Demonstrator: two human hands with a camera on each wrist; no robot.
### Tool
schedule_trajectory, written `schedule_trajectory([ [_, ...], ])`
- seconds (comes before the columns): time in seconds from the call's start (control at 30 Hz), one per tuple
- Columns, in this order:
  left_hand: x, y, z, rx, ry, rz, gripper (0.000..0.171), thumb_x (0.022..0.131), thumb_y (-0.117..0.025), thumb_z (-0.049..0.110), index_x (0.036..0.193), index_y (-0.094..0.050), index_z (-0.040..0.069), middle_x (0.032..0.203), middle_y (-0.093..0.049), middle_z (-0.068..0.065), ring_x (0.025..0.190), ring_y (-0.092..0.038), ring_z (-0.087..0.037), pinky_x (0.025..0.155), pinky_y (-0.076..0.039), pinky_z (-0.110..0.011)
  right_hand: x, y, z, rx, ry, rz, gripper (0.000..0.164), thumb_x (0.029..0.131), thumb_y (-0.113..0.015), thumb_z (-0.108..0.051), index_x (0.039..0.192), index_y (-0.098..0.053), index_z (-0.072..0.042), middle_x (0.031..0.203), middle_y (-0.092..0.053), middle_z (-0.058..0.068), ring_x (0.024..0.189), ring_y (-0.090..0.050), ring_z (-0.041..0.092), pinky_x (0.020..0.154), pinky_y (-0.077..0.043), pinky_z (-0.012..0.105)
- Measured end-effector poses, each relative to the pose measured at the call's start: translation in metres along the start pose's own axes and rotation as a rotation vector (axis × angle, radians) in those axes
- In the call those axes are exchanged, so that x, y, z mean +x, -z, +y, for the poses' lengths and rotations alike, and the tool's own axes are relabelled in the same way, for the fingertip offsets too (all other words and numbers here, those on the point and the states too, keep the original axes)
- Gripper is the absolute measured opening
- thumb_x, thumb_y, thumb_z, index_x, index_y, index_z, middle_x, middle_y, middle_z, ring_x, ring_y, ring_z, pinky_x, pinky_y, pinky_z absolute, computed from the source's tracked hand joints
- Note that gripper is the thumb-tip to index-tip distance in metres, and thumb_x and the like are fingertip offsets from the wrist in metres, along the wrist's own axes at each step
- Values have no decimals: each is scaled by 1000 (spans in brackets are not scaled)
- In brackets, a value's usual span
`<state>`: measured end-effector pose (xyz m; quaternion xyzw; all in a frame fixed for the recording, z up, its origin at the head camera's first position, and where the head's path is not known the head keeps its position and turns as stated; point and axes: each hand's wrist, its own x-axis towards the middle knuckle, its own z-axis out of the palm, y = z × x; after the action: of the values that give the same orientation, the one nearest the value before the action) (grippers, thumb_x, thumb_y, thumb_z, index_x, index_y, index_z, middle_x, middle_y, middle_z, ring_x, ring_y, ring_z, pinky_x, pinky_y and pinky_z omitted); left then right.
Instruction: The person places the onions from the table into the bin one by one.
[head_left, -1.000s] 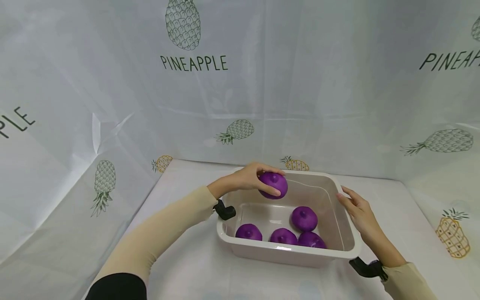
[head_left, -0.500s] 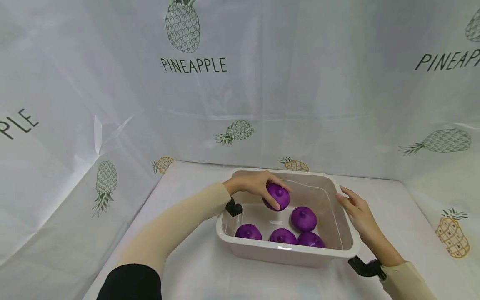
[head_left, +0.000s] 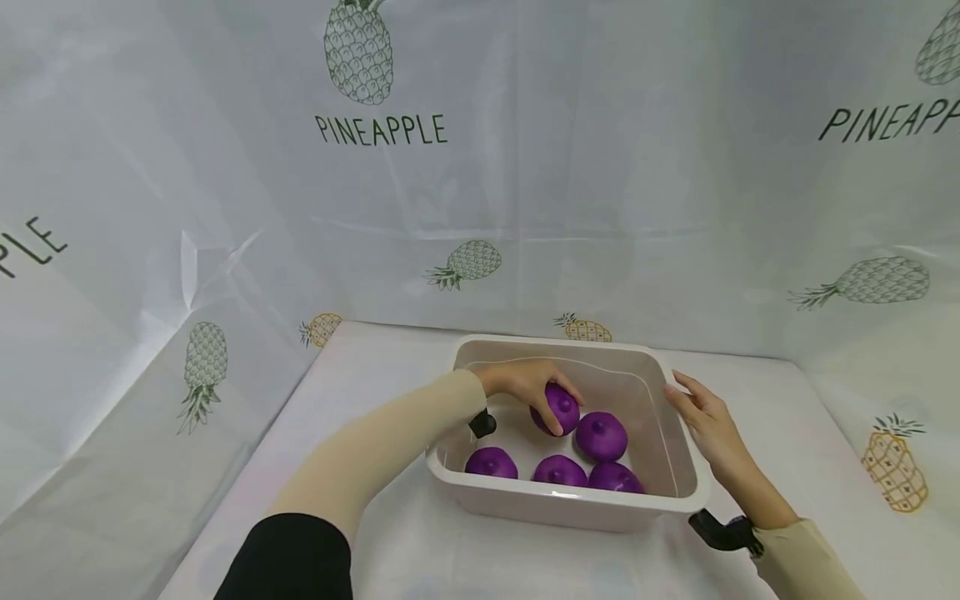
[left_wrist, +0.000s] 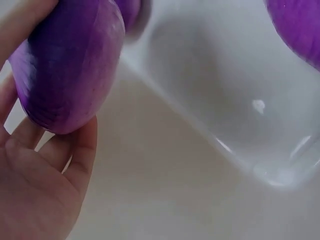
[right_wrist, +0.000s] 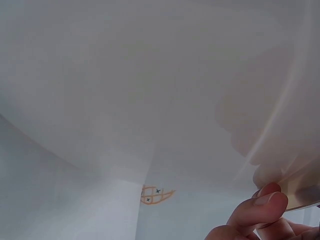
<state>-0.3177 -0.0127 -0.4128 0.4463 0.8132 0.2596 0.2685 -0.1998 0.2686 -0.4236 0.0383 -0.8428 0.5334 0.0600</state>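
Note:
In the head view, a pale rectangular plastic bin (head_left: 540, 515) stands on the white-covered table. My left hand (head_left: 521, 379) reaches inside it and holds a round purple onion (head_left: 562, 410) with a small nub on top. The left wrist view shows the fingers curled around the side of that purple onion (left_wrist: 70, 65), over the bin floor. Close beside the held one lies another purple onion (head_left: 602, 437). Several more lie along the near wall, among them one at the left (head_left: 491, 462). My right hand (head_left: 708, 421) grips the bin's right rim, thumb on top; the right wrist view shows its fingers (right_wrist: 257, 212) there.
A white sheet (head_left: 600, 208) printed with pineapples hangs behind the bin and at the left. White cloth (head_left: 390, 517) covers the table around the bin. Black wrist-camera mounts, one (head_left: 723, 531) by the right sleeve, sit near the bin's rim.
My left hand has lowered the held onion deeper into the bin, moving it slightly right and toward the near side, beside another onion. The right hand keeps its grip on the rim.

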Motion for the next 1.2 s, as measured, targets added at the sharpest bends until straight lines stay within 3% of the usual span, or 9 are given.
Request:
schedule_trajectory([
  [0.5,10,-12,-11,58,53,-52,58,70,-93,23,124,-73,16,120,-69,10,106,-56,4,91,-42,-10,3,-1,-1,-8,2,-5,53,107,-46,-22,149,-35,9,116,-60,38,79,-64,0,64,-57,24],
  [0.83,8,-21,-19,51,168,-86,61,70,-93,23,126,-71,18,128,-65,10,117,-52,-2,95,-40,-14,2,-1,-1,15,0,3,52,107,-47,-21,148,-36,9,115,-61,37,78,-65,2,63,-58,26],
  [1.2,9,-21,-16,123,182,-132,68,76,-89,27,137,-62,15,137,-61,0,125,-52,-8,100,-38,-15,1,-1,0,40,9,0,55,107,-48,-25,147,-35,10,109,-65,32,77,-68,5,62,-59,29],
])
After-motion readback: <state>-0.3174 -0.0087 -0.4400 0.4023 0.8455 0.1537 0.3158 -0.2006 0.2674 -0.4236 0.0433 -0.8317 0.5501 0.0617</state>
